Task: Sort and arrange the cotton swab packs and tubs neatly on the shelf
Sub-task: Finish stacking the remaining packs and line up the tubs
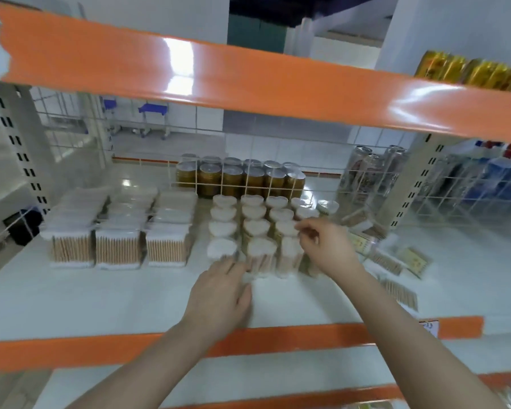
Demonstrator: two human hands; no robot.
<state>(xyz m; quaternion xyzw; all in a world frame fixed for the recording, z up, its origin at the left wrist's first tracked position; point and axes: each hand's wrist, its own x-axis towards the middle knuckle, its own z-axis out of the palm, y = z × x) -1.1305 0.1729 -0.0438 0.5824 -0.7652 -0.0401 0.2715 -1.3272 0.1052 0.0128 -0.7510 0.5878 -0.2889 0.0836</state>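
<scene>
Head view: I see the white shelf (pixel 71 293), cotton swab packs (pixel 118 228) stacked left of my hands, heart-shaped tubs (pixel 261 228) in rows between them. My left hand (pixel 222 290) lies flat, fingers spread, at the front tubs; my right hand (pixel 326 246) curls beside a tub, grip unclear. I judge row-straightening underway; next, loose packs (pixel 396 261) right need gathering.

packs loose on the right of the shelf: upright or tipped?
Tipped. The loose packs lie flat on their sides, sticks horizontal, unlike the upright tubs beside them.
</scene>
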